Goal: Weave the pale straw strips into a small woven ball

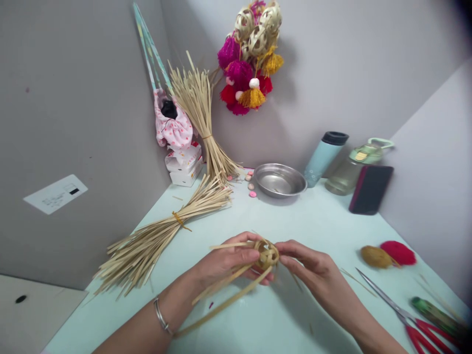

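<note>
1. Just below the middle of the frame, a small woven ball (268,254) is held between both hands, a little above the table (295,216).
2. The left hand (224,263) comes in from the lower left; its fingers (248,256) are clamped on the ball's left side, thumb on top and the other fingers curled beneath.
3. The right hand (313,270) comes in from the lower right, and its fingertips (288,249) are drawn together in a pinch on the ball's right edge.
4. So the ball sits squarely between the two sets of fingertips, touching both.
5. Loose strips (221,302) run from the ball down to the lower left, passing under the left palm.
6. A bracelet (161,316) circles the left wrist.
7. A tied bundle (162,236) lies at centre left, well apart from the hands.
8. A bowl (280,179) stands above the ball, towards the wall.
9. Two pompoms (387,254) lie at the right, with scissors (398,307) at the lower right.
</note>
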Motion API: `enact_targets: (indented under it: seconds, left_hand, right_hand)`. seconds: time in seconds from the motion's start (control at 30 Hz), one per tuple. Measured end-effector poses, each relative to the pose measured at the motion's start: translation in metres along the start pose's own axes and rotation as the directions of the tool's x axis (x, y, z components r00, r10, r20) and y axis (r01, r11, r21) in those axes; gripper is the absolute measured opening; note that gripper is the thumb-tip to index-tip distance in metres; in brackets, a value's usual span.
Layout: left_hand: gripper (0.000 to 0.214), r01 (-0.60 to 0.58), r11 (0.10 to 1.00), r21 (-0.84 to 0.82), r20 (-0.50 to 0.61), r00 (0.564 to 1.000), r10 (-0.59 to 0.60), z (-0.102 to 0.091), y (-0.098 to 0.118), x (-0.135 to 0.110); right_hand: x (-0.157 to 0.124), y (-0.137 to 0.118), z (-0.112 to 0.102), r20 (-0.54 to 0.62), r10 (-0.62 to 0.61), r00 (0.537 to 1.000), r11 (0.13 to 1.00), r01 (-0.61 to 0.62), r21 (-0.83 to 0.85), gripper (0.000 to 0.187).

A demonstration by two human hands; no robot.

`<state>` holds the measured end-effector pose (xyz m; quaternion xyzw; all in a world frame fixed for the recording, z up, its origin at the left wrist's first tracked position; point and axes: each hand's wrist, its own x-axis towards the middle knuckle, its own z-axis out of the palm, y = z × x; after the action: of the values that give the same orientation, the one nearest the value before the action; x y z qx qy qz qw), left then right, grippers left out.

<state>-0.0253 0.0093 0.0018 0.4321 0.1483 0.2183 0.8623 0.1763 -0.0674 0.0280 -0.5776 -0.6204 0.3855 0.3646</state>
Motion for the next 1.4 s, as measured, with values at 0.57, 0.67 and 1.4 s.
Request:
enact_targets:
  seconds: [0.57, 0.67, 1.4]
  left_hand:
    - [0.054, -0.093, 0.972, 0.216, -0.077, 0.991, 0.112, 0.014, 0.006, -0.007]
    - [0.064, -0.204, 0.831, 0.517, -0.130, 0.941, 0.312, 0.017, 0.010, -0.012]
    - [0.029, -0.129, 0.933, 0.336, -0.431, 0.860, 0.274, 0.000, 0.004, -0.001]
  right_hand:
    - [0.000, 0.012, 0.005, -0.239, 0.077, 0.968, 0.996, -0.061, 0.071, 0.022]
    - [-0.001, 0.004, 0.004, -0.181, 0.130, 0.975, 0.939, -0.062, 0.340, 0.025]
    - [-0.014, 0.008, 0.009, -0.525, -0.234, 0.818, 0.971, 0.175, -0.160, 0.031]
